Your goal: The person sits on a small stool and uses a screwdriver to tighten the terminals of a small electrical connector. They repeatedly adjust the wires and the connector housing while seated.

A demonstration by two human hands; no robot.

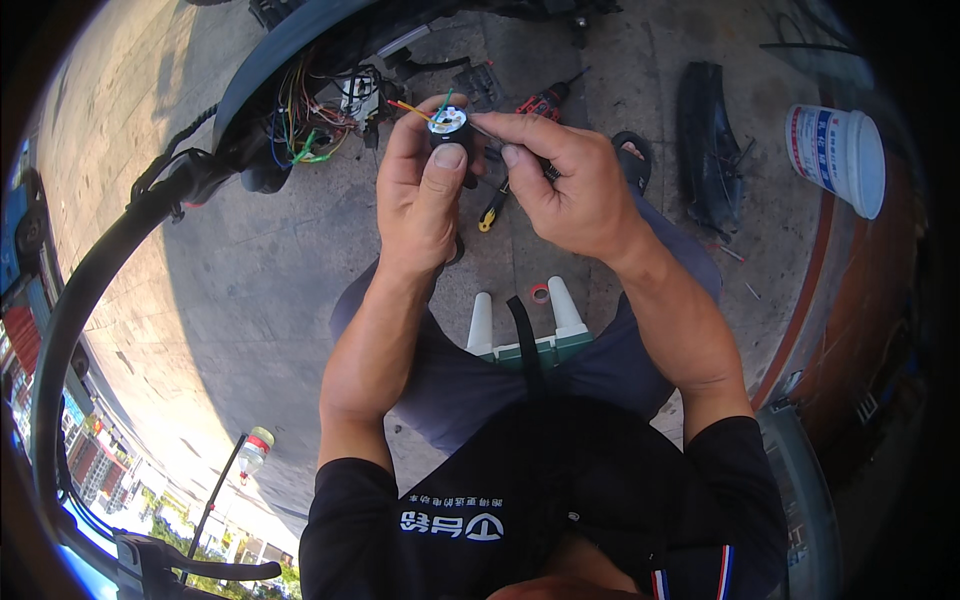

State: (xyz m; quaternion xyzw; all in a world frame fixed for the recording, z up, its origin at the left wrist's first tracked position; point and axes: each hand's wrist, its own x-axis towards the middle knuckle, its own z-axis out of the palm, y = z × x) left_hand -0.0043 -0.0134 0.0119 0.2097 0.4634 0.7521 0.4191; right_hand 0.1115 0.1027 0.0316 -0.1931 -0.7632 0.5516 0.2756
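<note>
My left hand (420, 195) is wrapped round a short black cylindrical part (449, 122), its pale round end face turned up. Yellow, orange and green wires (408, 108) come out of that end; it looks like a lock switch. At its right side my right hand (575, 180) is closed, thumb and forefinger pinching a thin dark tool (490, 132) whose tip reaches toward the face. The fingers partly hide this tool, so its exact kind cannot be made out.
Loose coloured wires (305, 115) hang from the vehicle at upper left. A red power drill (545, 103), a yellow-black screwdriver (489, 214), a tape roll (540, 293), a black plastic panel (705, 150) and a white bucket (845, 155) are on the ground. A green-white stool (557, 346) is beneath me.
</note>
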